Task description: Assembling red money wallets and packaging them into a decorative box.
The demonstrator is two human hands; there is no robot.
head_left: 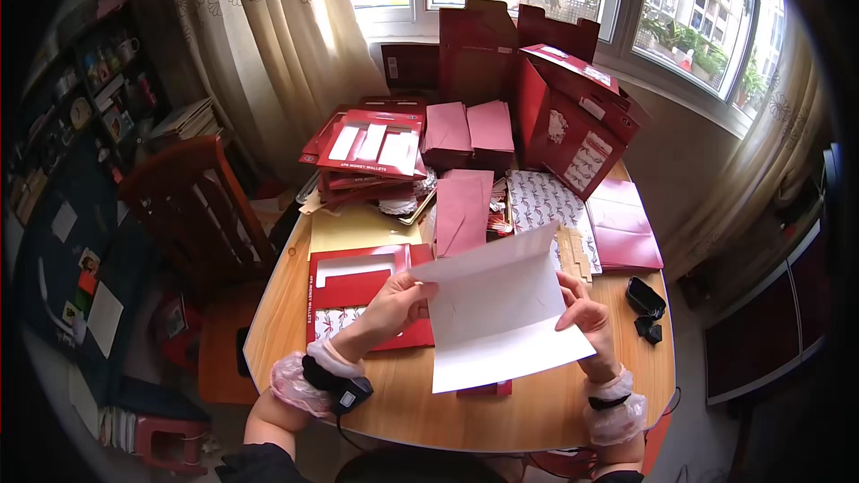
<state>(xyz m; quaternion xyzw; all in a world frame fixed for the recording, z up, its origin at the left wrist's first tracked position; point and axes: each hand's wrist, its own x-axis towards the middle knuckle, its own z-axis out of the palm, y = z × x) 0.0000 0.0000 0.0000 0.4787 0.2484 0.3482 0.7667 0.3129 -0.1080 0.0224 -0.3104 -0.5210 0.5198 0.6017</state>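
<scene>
A creased white paper sheet (pixel 501 322) is held up above the near part of the table, its upper part bent along a fold. My left hand (pixel 394 311) pinches its left edge between thumb and fingers. At the opposite edge my right hand (pixel 586 315) grips the sheet, thumb on the front and fingers behind. Just beyond my left hand lies a flat red cardboard sleeve (pixel 416 255) with a cut-out window, on patterned paper. Part of another red piece (pixel 503 387) shows below the sheet; the rest is hidden.
Pink envelope stacks (pixel 461 206) stand mid-table. Red window boxes (pixel 371 139) pile up at the left, and a large red carton (pixel 564 116) leans at the back right. Pink-red folders (pixel 622 224) and a small black case (pixel 644 297) lie along the right. A wooden chair (pixel 192 206) stands left.
</scene>
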